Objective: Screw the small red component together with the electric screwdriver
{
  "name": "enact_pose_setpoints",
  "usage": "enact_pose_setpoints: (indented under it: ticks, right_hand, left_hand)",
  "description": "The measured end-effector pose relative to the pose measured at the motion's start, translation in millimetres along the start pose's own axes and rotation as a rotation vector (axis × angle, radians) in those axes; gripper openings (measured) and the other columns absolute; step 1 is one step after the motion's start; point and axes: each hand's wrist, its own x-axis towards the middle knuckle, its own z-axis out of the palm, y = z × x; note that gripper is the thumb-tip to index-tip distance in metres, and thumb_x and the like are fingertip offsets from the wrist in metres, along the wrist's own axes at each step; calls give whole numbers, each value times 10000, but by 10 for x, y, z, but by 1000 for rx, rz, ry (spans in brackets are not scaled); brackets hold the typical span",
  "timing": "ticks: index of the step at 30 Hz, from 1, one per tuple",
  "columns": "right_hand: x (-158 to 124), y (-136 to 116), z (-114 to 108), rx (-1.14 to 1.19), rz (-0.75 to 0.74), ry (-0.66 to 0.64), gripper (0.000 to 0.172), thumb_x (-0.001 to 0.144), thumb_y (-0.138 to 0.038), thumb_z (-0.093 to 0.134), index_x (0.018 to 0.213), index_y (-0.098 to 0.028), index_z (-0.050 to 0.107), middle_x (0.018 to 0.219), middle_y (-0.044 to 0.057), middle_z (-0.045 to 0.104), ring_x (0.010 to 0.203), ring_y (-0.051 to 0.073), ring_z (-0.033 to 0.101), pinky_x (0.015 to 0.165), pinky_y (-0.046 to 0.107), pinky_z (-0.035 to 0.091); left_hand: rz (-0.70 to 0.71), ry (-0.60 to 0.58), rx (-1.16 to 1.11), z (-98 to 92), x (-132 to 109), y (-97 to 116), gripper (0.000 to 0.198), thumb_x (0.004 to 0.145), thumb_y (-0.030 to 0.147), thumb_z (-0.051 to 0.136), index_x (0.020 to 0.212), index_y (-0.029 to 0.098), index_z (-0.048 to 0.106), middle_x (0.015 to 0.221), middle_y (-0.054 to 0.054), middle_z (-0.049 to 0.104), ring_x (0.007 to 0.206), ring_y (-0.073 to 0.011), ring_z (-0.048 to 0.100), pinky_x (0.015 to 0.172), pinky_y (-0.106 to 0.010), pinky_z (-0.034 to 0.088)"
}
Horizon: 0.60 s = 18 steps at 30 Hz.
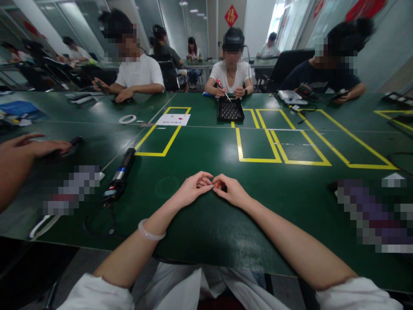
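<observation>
My left hand [197, 186] and my right hand [227, 188] meet at the fingertips above the green table, near the middle of the view. Between them is a tiny orange and silver object [213, 186], too small to name. The thumb and fingers of each hand pinch together at it. A pale bangle [151, 230] circles my left wrist. Bare green tabletop lies around both hands.
A black cylindrical device [120, 175] with a cable lies left of my hands. Yellow tape outlines [260, 160] and a white paper [173, 119] are farther off. Across the table, a person [232, 71] works over a black tray [230, 119]. Another person's hand [48, 147] reaches in from the left.
</observation>
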Motion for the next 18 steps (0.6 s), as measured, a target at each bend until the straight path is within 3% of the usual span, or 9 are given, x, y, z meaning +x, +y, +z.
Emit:
enact_pose_setpoints:
  ticks: [7, 12, 18]
  right_hand:
    - [9, -6, -11, 58, 19, 32, 143, 890, -267, 580, 1006, -183, 574, 814, 2, 624, 700, 119, 581, 678, 245, 461]
    - [8, 1, -5, 81, 6, 20, 185, 886, -263, 582, 1052, -184, 558, 835, 4, 628, 707, 116, 584, 683, 241, 462]
    - [16, -12, -24, 95, 42, 40, 123, 906, -298, 556, 921, -178, 582, 798, 3, 626, 696, 119, 573, 658, 236, 440]
  left_hand:
    - [96, 44, 169, 39, -34, 32, 399, 837, 308, 612, 1209, 187, 535, 993, -50, 667, 876, -152, 630, 843, -315, 496]
    - [68, 38, 147, 35, -37, 21, 378, 873, 356, 566, 1210, 188, 531, 996, -56, 679, 897, -164, 655, 859, -311, 499]
    - [78, 19, 202, 40, -65, 62, 349, 903, 387, 513, 1202, 208, 534, 940, -36, 694, 868, -171, 662, 829, -311, 498]
